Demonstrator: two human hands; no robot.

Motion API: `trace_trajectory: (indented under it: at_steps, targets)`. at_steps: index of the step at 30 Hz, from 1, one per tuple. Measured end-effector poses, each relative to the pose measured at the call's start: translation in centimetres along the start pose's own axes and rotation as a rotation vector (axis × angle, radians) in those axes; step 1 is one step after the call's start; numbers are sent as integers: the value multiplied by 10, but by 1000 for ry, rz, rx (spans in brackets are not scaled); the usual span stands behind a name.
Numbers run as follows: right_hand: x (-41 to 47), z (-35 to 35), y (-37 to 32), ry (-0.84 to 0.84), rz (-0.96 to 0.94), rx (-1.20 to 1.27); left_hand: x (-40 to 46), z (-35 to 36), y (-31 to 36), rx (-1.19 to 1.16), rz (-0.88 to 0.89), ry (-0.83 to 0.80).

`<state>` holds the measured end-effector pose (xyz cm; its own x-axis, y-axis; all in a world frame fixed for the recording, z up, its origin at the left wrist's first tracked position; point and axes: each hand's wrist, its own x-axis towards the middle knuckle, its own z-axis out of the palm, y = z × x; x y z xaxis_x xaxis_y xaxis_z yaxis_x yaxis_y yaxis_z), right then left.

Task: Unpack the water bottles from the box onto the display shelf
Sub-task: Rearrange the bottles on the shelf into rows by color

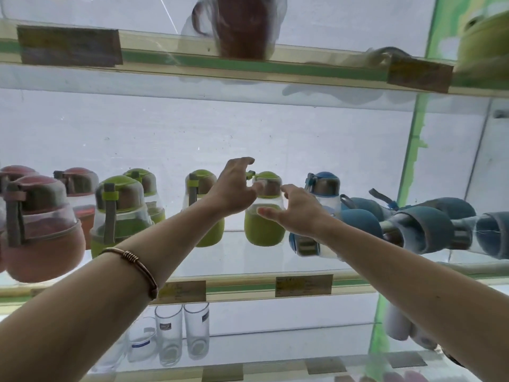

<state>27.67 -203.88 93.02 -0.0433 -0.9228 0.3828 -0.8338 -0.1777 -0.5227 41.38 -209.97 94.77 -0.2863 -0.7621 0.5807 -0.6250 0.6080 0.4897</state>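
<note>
A green water bottle (264, 230) with a clear neck and green lid stands upright on the glass display shelf (248, 281), mid-row. My left hand (234, 188) hovers at its left, by the lid, fingers loosely curved and spread. My right hand (294, 209) is at its right side with fingers spread, the thumb lying across the front of the body. Neither hand clearly grips it. More green bottles (118, 210) stand to the left, with pink bottles (41, 230) beyond them. An upright blue bottle (323, 188) stands just right. The box is out of view.
Several blue bottles (424, 230) lie on their sides at the shelf's right end. The shelf above holds a brown jug (242, 26) in plastic wrap. Clear glasses (181, 334) stand on the shelf below. A green frame post (413, 150) bounds the right side.
</note>
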Motion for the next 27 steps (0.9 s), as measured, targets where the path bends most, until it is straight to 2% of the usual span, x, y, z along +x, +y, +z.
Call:
trace_trajectory:
  at_steps: [4,8,14,20,27]
  targets:
    - [12,-2,8,-42,95,-102,22,12,1,-6,-65,-88]
    - [30,0,10,-48,130,-66,36,22,-1,-65,-157,-163]
    - [50,13,7,-43,149,-40,45,33,-5,-244,-227,-162]
    - [55,25,12,-61,220,-24,43,30,-11,-274,-244,-132]
    - [45,22,14,-37,202,-5,34,30,-3,-282,-204,-90]
